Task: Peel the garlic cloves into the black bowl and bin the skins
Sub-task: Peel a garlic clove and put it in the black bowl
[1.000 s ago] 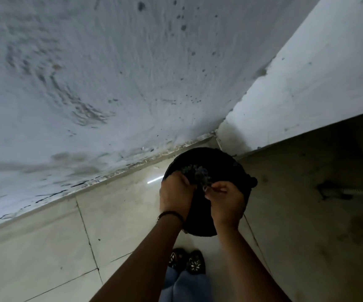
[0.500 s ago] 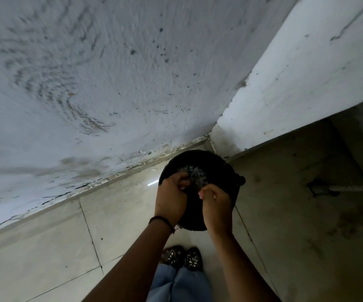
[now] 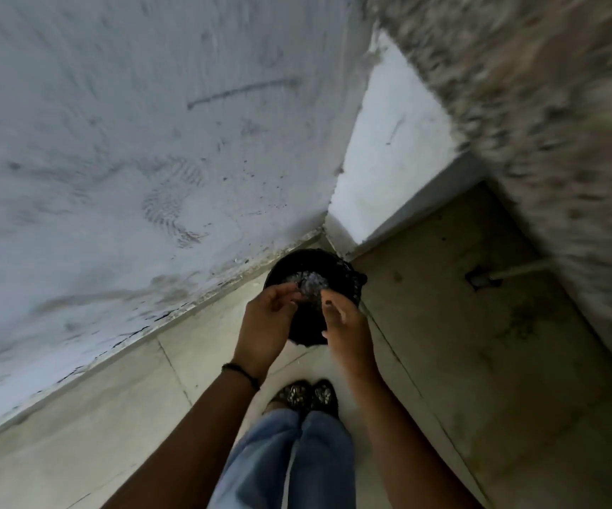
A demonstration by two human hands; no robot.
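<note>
White walls [image 3: 150, 141] meet in a corner above a pale tiled floor [image 3: 462, 343]. Right in that corner stands the black bin [image 3: 346, 284], and a little heap of pale garlic skins [image 3: 313, 286] lies inside it. Both hands hang just over the bin. The left hand [image 3: 267, 321] has loose, bent fingers and holds nothing. The right hand [image 3: 345, 330] is blurry, its fingers loose and spread, holding nothing too. A dark band [image 3: 240, 372] sits on the left wrist.

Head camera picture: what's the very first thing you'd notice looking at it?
Two bare hands, the left hand and the right hand, hover close together over a round black bin tucked into the floor corner below the pale wall. Inside it lie pale scraps, and patterned shoes show below the hands.
</note>
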